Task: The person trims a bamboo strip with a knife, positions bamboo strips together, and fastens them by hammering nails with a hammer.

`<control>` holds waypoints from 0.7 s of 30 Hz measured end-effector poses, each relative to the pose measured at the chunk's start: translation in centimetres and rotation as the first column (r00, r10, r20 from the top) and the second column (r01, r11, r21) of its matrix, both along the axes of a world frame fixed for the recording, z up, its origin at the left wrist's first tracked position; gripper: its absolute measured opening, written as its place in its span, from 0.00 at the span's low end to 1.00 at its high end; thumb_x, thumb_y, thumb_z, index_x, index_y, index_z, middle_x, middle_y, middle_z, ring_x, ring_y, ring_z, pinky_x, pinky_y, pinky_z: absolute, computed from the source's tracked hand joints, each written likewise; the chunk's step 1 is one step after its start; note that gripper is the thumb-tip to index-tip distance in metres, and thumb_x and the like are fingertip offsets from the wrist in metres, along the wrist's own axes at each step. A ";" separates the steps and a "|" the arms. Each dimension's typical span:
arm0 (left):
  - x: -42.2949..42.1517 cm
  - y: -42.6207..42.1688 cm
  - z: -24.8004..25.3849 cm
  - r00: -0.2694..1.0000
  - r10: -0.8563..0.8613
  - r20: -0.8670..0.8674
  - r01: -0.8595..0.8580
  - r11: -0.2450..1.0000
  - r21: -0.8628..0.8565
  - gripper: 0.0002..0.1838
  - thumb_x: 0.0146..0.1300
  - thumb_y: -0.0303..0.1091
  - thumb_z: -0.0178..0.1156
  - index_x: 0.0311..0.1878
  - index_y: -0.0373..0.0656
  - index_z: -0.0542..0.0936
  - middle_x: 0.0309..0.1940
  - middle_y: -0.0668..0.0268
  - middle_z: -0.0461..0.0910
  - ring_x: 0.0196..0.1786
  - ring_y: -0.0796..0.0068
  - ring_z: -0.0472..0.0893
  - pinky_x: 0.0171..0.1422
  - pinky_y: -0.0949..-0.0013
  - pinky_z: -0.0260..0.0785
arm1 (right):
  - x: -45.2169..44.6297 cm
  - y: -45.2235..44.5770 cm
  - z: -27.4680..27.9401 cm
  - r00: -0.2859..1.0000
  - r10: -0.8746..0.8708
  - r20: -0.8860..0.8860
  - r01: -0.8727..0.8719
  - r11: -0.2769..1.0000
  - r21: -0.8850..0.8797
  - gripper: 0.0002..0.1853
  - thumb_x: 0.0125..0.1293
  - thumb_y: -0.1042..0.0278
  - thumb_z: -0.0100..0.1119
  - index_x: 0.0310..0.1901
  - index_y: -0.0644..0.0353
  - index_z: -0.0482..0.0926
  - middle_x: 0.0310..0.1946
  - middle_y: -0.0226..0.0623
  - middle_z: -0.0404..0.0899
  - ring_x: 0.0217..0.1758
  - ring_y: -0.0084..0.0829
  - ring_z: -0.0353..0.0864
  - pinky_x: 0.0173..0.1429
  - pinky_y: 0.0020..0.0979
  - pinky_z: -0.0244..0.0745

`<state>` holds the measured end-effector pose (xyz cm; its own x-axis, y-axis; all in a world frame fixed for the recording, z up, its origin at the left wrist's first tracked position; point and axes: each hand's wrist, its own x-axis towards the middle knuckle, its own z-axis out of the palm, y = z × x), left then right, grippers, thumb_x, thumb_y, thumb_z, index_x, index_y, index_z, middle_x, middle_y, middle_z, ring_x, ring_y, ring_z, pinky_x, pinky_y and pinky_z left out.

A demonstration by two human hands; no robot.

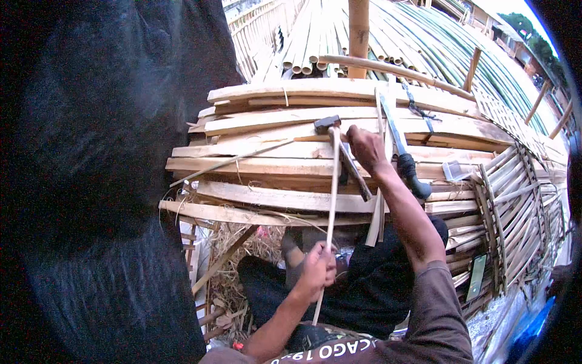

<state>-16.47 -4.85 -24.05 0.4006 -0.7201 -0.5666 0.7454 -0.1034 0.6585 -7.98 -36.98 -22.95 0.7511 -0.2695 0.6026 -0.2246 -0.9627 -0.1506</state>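
My left hand (316, 271) is closed around a thin pale bamboo strip (332, 194), which runs up from my lap to the hammer's head. Over the planks, my right hand (364, 145) has its fingers closed beside the strip's upper end; what is in them is hidden or too small to name. The hammer (355, 171) lies slanted on the planks just left of my right hand, its dark head at the top. To the right of that hand rests a long blade (394, 124) with a dark wrapped handle (414, 176).
Split bamboo planks (260, 193) form the bench in front of me. A clear plastic box (454, 171) and a phone-like object (477, 276) lie at right, near woven bamboo (515, 200). Dark sheeting (121, 182) hangs at left. An upright post (358, 36) and bamboo poles stand beyond.
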 end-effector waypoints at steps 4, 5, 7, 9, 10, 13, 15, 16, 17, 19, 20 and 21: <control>3.7 -0.7 -0.5 0.974 0.198 0.108 -0.191 0.979 -0.068 0.06 0.77 0.40 0.42 0.45 0.54 0.69 0.19 0.80 0.60 0.15 0.87 0.58 0.13 0.80 0.48 | -0.5 1.9 1.9 0.914 -0.046 0.404 -0.090 0.946 0.312 0.09 0.69 0.65 0.61 0.38 0.63 0.78 0.33 0.44 0.85 0.33 0.34 0.85 0.36 0.34 0.78; 5.2 -1.2 0.1 0.937 0.321 0.141 -0.304 0.944 -0.129 0.08 0.78 0.42 0.43 0.44 0.53 0.69 0.19 0.80 0.61 0.15 0.87 0.58 0.13 0.79 0.49 | -1.0 2.9 1.8 0.909 -0.011 0.417 -0.199 0.867 0.457 0.09 0.69 0.65 0.61 0.38 0.64 0.78 0.33 0.41 0.85 0.32 0.30 0.84 0.36 0.32 0.78; 9.1 -1.6 2.4 0.806 0.533 0.258 -0.462 0.838 -0.290 0.10 0.77 0.45 0.45 0.42 0.51 0.68 0.19 0.78 0.61 0.14 0.87 0.59 0.13 0.79 0.49 | -2.5 4.9 2.4 0.944 0.022 0.329 -0.249 0.700 0.669 0.10 0.70 0.66 0.61 0.37 0.65 0.77 0.32 0.36 0.85 0.32 0.24 0.82 0.36 0.27 0.77; 14.1 -1.4 4.0 0.658 0.610 0.442 -0.495 0.793 -0.356 0.10 0.78 0.44 0.45 0.42 0.50 0.67 0.20 0.77 0.62 0.14 0.88 0.59 0.14 0.81 0.49 | -4.9 7.5 1.1 0.944 0.070 0.323 -0.307 0.551 0.776 0.11 0.66 0.66 0.65 0.32 0.64 0.78 0.23 0.36 0.82 0.26 0.21 0.79 0.32 0.26 0.73; 17.1 -1.0 4.1 0.587 0.555 0.589 -0.478 0.825 -0.301 0.11 0.78 0.44 0.45 0.42 0.48 0.67 0.21 0.76 0.64 0.15 0.88 0.59 0.14 0.81 0.50 | -6.1 7.0 -0.7 0.973 0.135 0.187 -0.231 0.568 0.790 0.07 0.69 0.69 0.62 0.34 0.63 0.77 0.29 0.34 0.83 0.33 0.20 0.80 0.39 0.23 0.74; 27.1 -0.2 0.8 0.380 0.322 0.867 -0.430 0.891 -0.142 0.11 0.76 0.39 0.46 0.42 0.43 0.73 0.23 0.72 0.70 0.20 0.83 0.68 0.23 0.74 0.62 | -10.0 9.9 -1.3 0.950 0.174 0.260 -0.309 0.394 0.866 0.06 0.65 0.72 0.66 0.36 0.65 0.79 0.28 0.33 0.83 0.34 0.20 0.81 0.41 0.24 0.75; 31.9 1.3 -3.2 0.150 0.099 0.984 -0.415 0.909 -0.028 0.11 0.73 0.36 0.50 0.40 0.38 0.76 0.28 0.63 0.77 0.29 0.70 0.76 0.36 0.63 0.70 | -11.2 11.0 -1.4 0.977 0.104 0.189 -0.213 0.347 0.913 0.06 0.65 0.74 0.66 0.34 0.65 0.77 0.29 0.33 0.84 0.35 0.20 0.82 0.42 0.24 0.76; 32.7 1.8 -3.6 0.028 -0.030 0.999 -0.440 0.897 0.040 0.10 0.71 0.34 0.52 0.41 0.36 0.78 0.32 0.57 0.80 0.35 0.63 0.80 0.43 0.57 0.72 | -11.4 11.0 -2.0 0.977 0.084 0.194 -0.211 0.339 0.917 0.07 0.64 0.74 0.66 0.34 0.65 0.77 0.29 0.33 0.84 0.35 0.20 0.82 0.42 0.23 0.76; 33.8 2.4 -5.2 -0.103 -0.170 0.980 -0.530 0.843 0.091 0.11 0.68 0.33 0.54 0.46 0.36 0.79 0.36 0.48 0.81 0.41 0.52 0.81 0.49 0.53 0.71 | -11.3 11.0 -2.2 0.982 0.081 0.172 -0.190 0.394 0.899 0.08 0.64 0.72 0.67 0.33 0.64 0.76 0.28 0.33 0.84 0.34 0.19 0.82 0.40 0.23 0.75; 34.9 3.6 -7.1 -0.300 -0.162 0.940 -0.493 0.870 -0.008 0.13 0.68 0.34 0.56 0.50 0.38 0.81 0.39 0.48 0.78 0.44 0.48 0.78 0.50 0.52 0.70 | -10.8 11.1 -2.3 0.980 0.079 0.185 -0.201 0.409 0.890 0.09 0.64 0.71 0.67 0.33 0.64 0.77 0.27 0.33 0.84 0.33 0.19 0.81 0.39 0.23 0.75; 35.2 4.0 -7.6 -0.355 -0.188 0.916 -0.488 0.873 -0.009 0.13 0.67 0.35 0.58 0.50 0.38 0.81 0.40 0.50 0.77 0.45 0.49 0.78 0.50 0.52 0.70 | -10.7 11.1 -2.3 0.979 0.087 0.183 -0.203 0.429 0.880 0.09 0.64 0.71 0.68 0.33 0.63 0.77 0.27 0.33 0.83 0.31 0.19 0.81 0.38 0.23 0.75; 35.2 4.2 -7.7 -0.298 -0.205 0.932 -0.521 0.853 0.021 0.15 0.66 0.36 0.60 0.51 0.38 0.82 0.40 0.52 0.75 0.45 0.50 0.77 0.50 0.53 0.70 | -10.3 11.0 -2.8 0.975 0.096 0.202 -0.224 0.437 0.871 0.09 0.63 0.70 0.68 0.33 0.63 0.77 0.25 0.33 0.83 0.29 0.18 0.80 0.36 0.23 0.74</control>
<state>18.73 -0.70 -31.71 0.7091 -0.4249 0.5627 -0.6948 -0.5566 0.4554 -18.27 -25.96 -25.71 0.7898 -0.5844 0.1863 -0.0031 -0.3075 -0.9515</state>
